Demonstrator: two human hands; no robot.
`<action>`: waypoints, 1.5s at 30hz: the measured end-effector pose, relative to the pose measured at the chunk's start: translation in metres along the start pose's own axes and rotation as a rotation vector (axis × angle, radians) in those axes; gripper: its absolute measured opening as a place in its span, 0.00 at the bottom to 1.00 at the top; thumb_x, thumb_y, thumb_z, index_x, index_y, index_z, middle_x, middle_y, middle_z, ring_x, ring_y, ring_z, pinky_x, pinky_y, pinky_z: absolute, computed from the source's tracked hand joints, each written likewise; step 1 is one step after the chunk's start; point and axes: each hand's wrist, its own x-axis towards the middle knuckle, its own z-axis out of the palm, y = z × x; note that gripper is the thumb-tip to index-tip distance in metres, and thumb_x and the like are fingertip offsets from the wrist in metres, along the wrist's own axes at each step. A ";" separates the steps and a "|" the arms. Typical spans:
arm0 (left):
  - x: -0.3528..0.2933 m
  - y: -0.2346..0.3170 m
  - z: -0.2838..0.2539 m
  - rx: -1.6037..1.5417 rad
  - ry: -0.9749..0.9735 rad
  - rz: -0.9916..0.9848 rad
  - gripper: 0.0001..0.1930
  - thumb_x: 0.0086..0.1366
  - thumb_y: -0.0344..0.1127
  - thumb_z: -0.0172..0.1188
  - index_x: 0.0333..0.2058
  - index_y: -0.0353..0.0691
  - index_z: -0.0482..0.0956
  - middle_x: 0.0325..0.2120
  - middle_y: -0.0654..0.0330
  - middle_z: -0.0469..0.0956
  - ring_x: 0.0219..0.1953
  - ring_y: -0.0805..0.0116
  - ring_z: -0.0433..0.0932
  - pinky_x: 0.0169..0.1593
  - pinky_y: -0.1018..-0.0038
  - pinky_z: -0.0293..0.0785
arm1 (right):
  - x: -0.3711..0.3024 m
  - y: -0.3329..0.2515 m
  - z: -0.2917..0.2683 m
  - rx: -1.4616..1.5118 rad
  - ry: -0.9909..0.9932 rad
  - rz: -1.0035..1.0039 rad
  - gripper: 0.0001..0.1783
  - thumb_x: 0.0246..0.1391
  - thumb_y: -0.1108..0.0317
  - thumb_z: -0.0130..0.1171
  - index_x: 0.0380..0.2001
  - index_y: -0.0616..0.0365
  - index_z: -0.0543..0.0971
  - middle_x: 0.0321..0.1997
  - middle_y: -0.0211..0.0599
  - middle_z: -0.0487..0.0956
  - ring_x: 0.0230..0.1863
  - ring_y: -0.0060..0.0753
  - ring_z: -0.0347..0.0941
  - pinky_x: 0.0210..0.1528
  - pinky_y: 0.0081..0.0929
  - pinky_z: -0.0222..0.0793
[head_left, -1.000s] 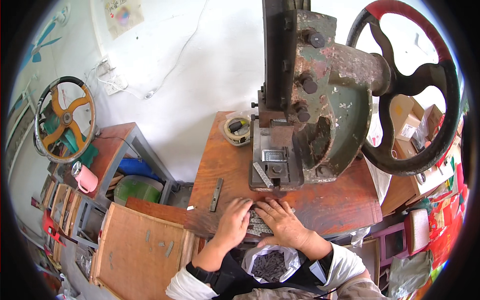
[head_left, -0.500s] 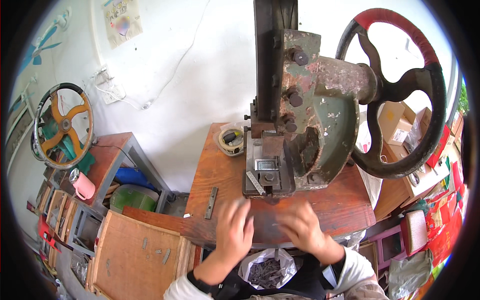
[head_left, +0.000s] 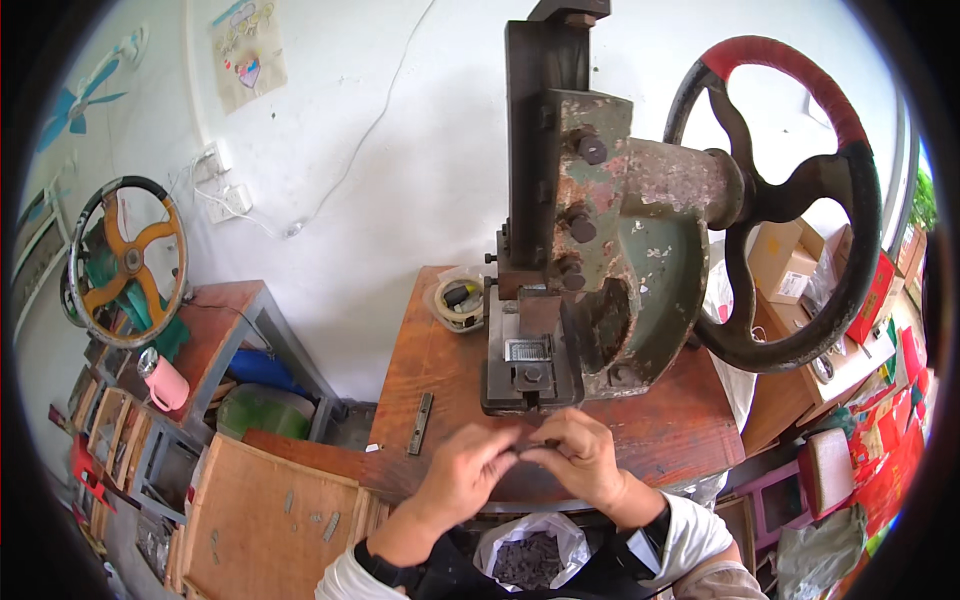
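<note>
1. Your left hand and right hand have lifted off the wooden bench, where they lay flat a second ago, and now meet in front of the press.
2. Both hands are partly curled, fingertips pinched together on a small dark metal piece; it sits between your two hands, just below the die block, apart from it.
3. That suggests the picking-up is done and you are now turning the piece to the right way round before it goes to the die.
4. The bag of dark pieces sits open in your lap, untouched.
5. The flat metal bar on the bench has not shifted.
</note>
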 end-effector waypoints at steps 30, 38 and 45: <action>-0.047 -0.099 -0.100 0.556 0.350 -0.262 0.06 0.54 0.31 0.59 0.30 0.36 0.78 0.29 0.53 0.78 0.36 0.52 0.75 0.40 0.63 0.71 | 0.072 0.058 -0.022 -1.029 -0.353 -0.253 0.03 0.39 0.71 0.52 0.22 0.54 0.70 0.25 0.37 0.73 0.30 0.40 0.73 0.31 0.33 0.71; 0.141 -0.213 -0.011 0.977 0.044 0.087 0.17 0.56 0.27 0.50 0.45 0.44 0.73 0.45 0.52 0.73 0.44 0.48 0.73 0.49 0.63 0.69 | 0.075 0.043 -0.018 -0.909 -0.236 -0.091 0.04 0.44 0.68 0.57 0.22 0.54 0.73 0.25 0.38 0.73 0.29 0.42 0.74 0.29 0.37 0.72; 0.159 -0.305 -0.030 1.064 -0.268 -0.237 0.32 0.45 0.37 0.64 0.53 0.46 0.68 0.53 0.57 0.65 0.53 0.53 0.66 0.52 0.63 0.68 | 0.082 0.053 0.015 -0.941 -0.312 0.019 0.05 0.41 0.69 0.53 0.24 0.55 0.75 0.28 0.39 0.76 0.31 0.38 0.76 0.31 0.32 0.73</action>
